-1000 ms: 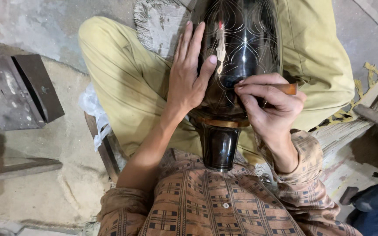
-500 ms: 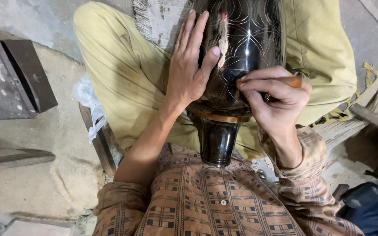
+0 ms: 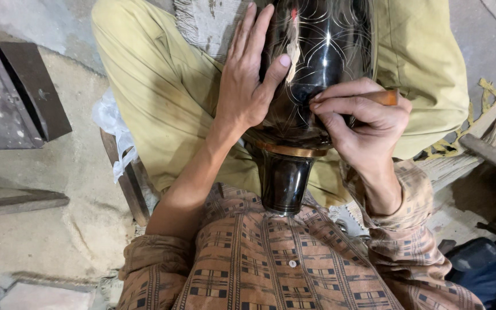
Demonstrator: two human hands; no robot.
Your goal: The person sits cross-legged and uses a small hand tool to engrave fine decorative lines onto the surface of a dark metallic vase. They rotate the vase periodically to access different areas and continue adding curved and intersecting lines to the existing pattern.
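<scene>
The person sits with a tall black vase [image 3: 311,69] lying across the lap, between the legs in yellow-green trousers [image 3: 162,97]. Its narrow dark foot [image 3: 284,183], under a golden ring [image 3: 291,150], points toward the checked shirt [image 3: 271,258] and touches it. Thin pale lines are cut in curves over the shiny body of the vase.

The left hand [image 3: 247,86] lies flat and wide on the left side of the vase, fingers stretched upward, the thumb pressed on the dark surface. The right hand [image 3: 363,123] is closed around a small tool with a wooden handle [image 3: 383,97]; its fingertips rest on the vase, and the tip of the tool is hidden behind them.

A dark metal block [image 3: 21,95] stands on the concrete floor [image 3: 58,218], well apart from the hands.
</scene>
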